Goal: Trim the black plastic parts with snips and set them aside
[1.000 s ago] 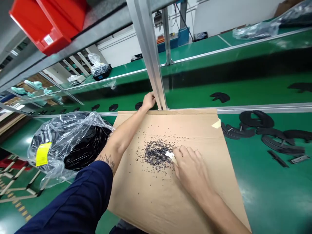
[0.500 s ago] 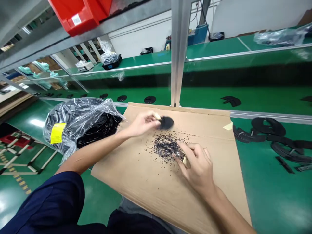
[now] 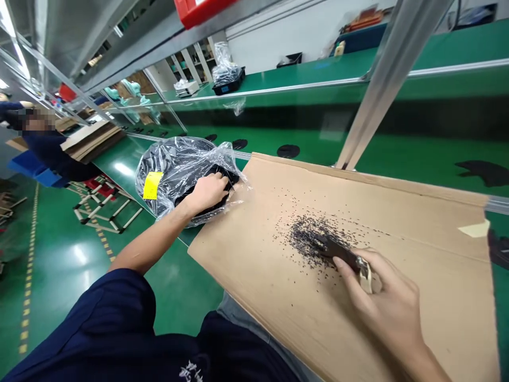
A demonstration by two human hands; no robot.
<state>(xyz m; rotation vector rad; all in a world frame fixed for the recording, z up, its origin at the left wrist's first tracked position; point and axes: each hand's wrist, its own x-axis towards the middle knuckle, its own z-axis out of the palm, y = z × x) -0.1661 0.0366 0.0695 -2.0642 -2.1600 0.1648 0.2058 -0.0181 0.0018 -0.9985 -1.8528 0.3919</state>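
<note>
Cardboard (image 3: 254, 244) covers green tabletop (image 3: 109, 159); left hand (image 3: 207, 191) has moved to plastic bag (image 3: 185, 155), grip hidden; right hand (image 3: 392, 302) now grips dark part (image 3: 341, 251) above black granules (image 3: 306, 231), suggesting handover

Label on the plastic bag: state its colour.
The label is yellow, best seen in the head view.

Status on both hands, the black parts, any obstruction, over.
Left hand in clear bag of black parts. Right hand gripping dark piece at black bits on cardboard. Loose bag film beside left hand.
</note>
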